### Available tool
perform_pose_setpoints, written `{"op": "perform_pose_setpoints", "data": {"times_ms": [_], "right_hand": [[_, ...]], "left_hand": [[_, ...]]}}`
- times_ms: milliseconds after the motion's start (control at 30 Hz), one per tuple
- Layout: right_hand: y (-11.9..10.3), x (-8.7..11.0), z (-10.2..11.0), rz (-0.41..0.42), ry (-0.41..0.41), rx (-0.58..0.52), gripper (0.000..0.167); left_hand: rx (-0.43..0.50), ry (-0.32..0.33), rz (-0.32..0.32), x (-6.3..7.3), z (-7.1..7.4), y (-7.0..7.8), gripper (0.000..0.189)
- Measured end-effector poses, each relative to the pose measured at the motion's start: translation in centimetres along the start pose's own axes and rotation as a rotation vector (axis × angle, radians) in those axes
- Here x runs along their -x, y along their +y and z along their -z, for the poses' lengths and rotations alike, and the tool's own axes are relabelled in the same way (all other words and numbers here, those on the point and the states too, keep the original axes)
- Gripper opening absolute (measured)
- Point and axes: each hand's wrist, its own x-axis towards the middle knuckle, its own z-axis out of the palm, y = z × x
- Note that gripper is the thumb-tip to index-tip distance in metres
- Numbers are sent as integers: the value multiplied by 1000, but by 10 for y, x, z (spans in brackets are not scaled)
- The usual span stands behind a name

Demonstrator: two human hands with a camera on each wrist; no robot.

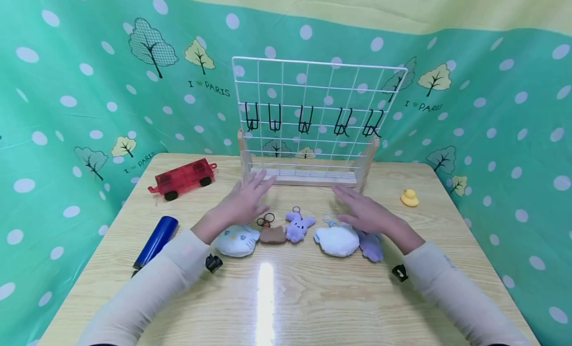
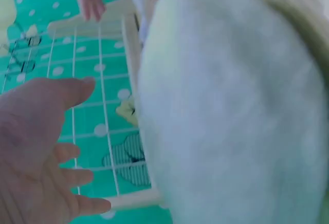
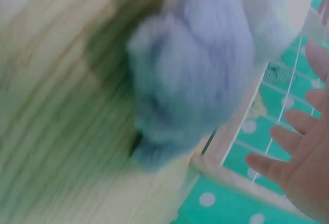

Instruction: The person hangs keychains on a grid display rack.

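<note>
My left hand (image 1: 243, 199), fingers extended, hovers above a pale plush cat-face keychain (image 1: 237, 241). That plush fills much of the left wrist view, close to the camera. On the other side, my right hand (image 1: 368, 212) reaches over a white plush keychain (image 1: 337, 240) and a purple plush (image 1: 372, 246), partly hidden by the hand. Its fingers are spread in the right wrist view, holding nothing. Between the hands lie a brown plush (image 1: 272, 235) with dark rings and a lilac plush with a face (image 1: 298, 227).
Behind the plushes stands a white wire grid rack (image 1: 313, 95) on a wooden base, with several black hooks (image 1: 305, 120). A red toy wagon (image 1: 185, 178) and a blue cylinder (image 1: 156, 242) are at left. A yellow rubber duck (image 1: 409, 198) sits at right.
</note>
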Motion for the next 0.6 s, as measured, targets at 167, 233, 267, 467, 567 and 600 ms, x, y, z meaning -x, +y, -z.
{"op": "perform_pose_setpoints", "data": {"times_ms": [167, 233, 267, 467, 567, 600], "right_hand": [[18, 3, 7, -48, 10, -95, 65], [27, 5, 7, -58, 19, -118, 59], [31, 6, 6, -62, 19, -128, 56], [54, 15, 2, -110, -41, -137, 45], [64, 21, -1, -115, -86, -154, 43], [67, 22, -2, -121, -105, -171, 43]], "left_hand": [[123, 153, 104, -4, 14, -15, 76], [146, 197, 163, -5, 19, -19, 76], [160, 215, 193, -4, 21, -21, 76], [212, 302, 333, -6, 27, -31, 72], [269, 312, 385, -10, 30, -39, 81], [306, 316, 399, -12, 31, -43, 84]]}}
